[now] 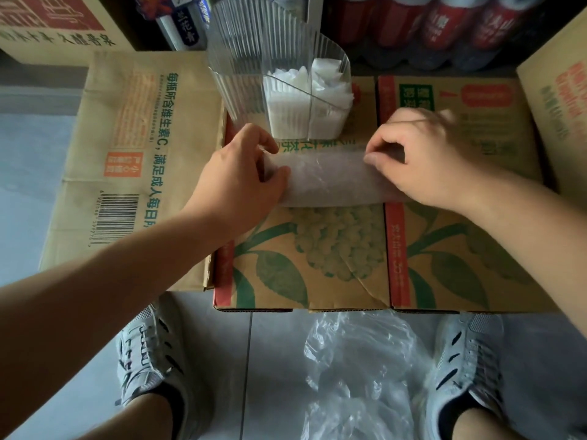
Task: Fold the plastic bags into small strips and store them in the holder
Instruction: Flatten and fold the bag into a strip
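Flattened printed cardboard boxes (317, 265) serve as the work surface. On them lies the translucent folded plastic bag (327, 179), its long axis running left to right, just before the clear ribbed plastic holder (254, 74). The left hand (241, 173) pinches its left end, the right hand (422, 160) its right end.

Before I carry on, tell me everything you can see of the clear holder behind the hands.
The holder is a clear, vertically ribbed plastic container with a wavy rim, taller at the back. It stands upright on the cardboard box, just beyond the half-folded bag that the left hand and right hand pinch. Thin clear dividers split it; the near right compartments are packed with folded white bags, the left part looks empty. Neither hand clearly touches it.
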The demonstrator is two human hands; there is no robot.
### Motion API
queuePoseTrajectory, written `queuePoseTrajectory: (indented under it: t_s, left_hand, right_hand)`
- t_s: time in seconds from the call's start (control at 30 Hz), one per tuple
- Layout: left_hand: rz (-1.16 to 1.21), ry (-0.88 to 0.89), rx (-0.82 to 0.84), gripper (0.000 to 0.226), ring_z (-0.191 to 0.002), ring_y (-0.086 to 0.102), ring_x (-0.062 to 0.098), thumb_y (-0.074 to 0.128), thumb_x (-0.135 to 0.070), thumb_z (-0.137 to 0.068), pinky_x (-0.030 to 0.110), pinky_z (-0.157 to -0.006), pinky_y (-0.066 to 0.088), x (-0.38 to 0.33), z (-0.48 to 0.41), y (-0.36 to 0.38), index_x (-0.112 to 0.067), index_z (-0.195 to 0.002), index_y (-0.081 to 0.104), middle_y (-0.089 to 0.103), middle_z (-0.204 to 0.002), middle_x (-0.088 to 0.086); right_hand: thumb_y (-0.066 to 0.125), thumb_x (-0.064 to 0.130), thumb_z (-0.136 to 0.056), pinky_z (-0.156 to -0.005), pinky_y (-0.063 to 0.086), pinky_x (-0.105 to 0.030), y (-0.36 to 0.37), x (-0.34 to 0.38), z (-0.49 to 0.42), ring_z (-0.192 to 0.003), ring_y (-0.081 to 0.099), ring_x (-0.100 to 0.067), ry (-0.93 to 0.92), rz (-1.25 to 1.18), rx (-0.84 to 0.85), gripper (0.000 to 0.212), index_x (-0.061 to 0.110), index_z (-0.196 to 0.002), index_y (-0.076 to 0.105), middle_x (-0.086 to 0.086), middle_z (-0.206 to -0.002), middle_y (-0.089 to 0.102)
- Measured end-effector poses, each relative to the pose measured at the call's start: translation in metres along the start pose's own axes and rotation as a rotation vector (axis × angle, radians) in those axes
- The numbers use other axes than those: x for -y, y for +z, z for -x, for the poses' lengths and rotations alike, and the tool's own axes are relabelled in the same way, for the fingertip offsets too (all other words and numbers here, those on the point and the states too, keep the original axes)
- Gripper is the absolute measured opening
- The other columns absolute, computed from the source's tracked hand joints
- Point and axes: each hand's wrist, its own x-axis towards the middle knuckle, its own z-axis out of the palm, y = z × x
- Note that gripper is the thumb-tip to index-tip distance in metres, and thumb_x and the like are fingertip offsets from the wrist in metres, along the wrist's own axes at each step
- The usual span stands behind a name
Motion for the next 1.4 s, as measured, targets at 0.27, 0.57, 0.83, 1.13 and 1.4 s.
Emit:
queuePoseTrajectory:
  t_s: [0.27,0.57,0.83,1.13,1.4]
  left_hand:
    - [-0.067,-0.036,-0.036,0.025,-0.085,0.064,0.023,0.062,-0.029,-0.095,0.032,-0.071,0.044,-0.002,-0.004,0.003,-0.022,-0.118,0.055,0.067,-0.089,-0.004]
    - [-0.413,0.44,-0.11,0.042,-0.122,0.052,0.037,0.06,-0.016,-0.091,0.051,-0.097,0.047,-0.006,0.019,0.007,-0.006,-0.132,0.058,0.052,-0.136,0.02]
    - [-0.571,0.471,0.201,0.069,-0.155,0.02,0.031,0.039,-0.033,-0.099,0.05,-0.126,0.018,0.01,0.019,0.015,0.0,-0.158,0.026,0.026,-0.165,0.02]
    - [-0.597,0.51,0.228,0.069,-0.157,0.012,0.032,0.028,-0.049,-0.105,0.052,-0.126,0.015,0.022,0.022,0.018,-0.006,-0.159,0.028,0.017,-0.168,0.018]
    - [-0.676,0.573,0.205,0.083,-0.158,0.003,0.032,0.02,-0.063,-0.104,0.053,-0.125,0.015,0.027,0.026,0.024,-0.003,-0.161,0.013,0.006,-0.169,0.021]
  right_hand:
    - [0.068,0.035,-0.093,-0.086,0.054,-0.047,0.002,-0.004,-0.022,-0.096,0.061,-0.026,0.046,-0.096,0.046,0.011,0.025,-0.096,0.071,0.0,-0.103,0.063]
    - [0.074,0.035,-0.088,-0.083,0.054,-0.042,0.006,-0.006,-0.026,-0.089,0.061,-0.02,0.068,-0.133,0.043,0.008,0.032,-0.088,0.066,0.003,-0.098,0.063]
    - [0.073,0.032,-0.09,-0.078,0.05,-0.034,0.006,-0.007,-0.028,-0.086,0.059,-0.019,0.064,-0.094,0.043,0.008,0.027,-0.089,0.068,0.003,-0.098,0.062]
    - [0.069,0.035,-0.092,-0.089,0.049,-0.042,-0.002,0.003,-0.023,-0.095,0.061,-0.027,0.119,0.045,-0.049,0.016,0.02,-0.097,0.068,-0.004,-0.101,0.063]
    - [0.029,0.052,-0.105,-0.128,0.007,-0.047,0.037,0.072,0.057,-0.158,-0.004,-0.026,-0.272,0.209,0.236,0.073,0.007,-0.162,0.016,-0.011,-0.171,0.004]
